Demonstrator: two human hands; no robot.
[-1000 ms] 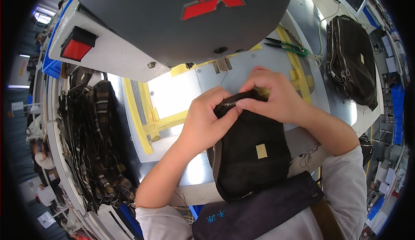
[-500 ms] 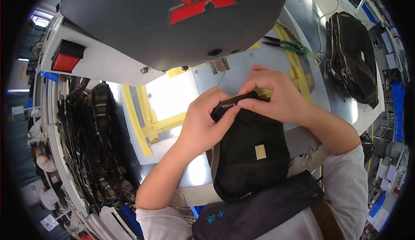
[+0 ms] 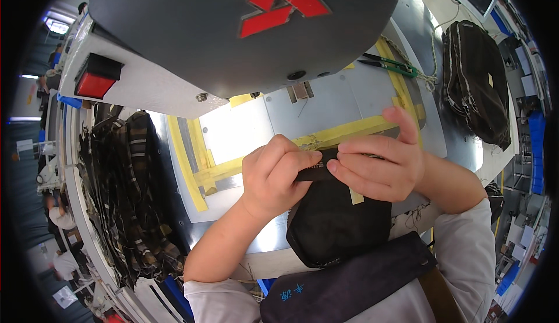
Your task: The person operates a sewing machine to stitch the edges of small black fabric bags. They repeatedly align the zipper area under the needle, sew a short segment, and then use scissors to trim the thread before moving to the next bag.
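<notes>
A small dark fabric bag (image 3: pixel 343 230) hangs from my hands over the table's near edge, a pale yellow tag on its front. My left hand (image 3: pixel 278 174) is closed on the bag's upper edge, thumb and bent fingers around it. Short zipper teeth show beside those fingertips. On the same edge, my right hand (image 3: pixel 381 163) has its thumb and fingers close together at the fabric, with one finger raised. The right fingers hide part of that edge and tag.
A dark sewing machine head (image 3: pixel 221 38) with a red emblem looms ahead over a metal plate edged with yellow tape (image 3: pixel 189 166). Green-handled thread snips (image 3: pixel 396 67) lie far right, near another dark zippered bag (image 3: pixel 480 84). Dark plaid fabric pieces (image 3: pixel 125 189) are heaped at left.
Both hands have drawn slightly nearer to me and turned the bag's zippered edge over. My right hand's fingers have shifted, one now lifted, and cover more of the tag.
</notes>
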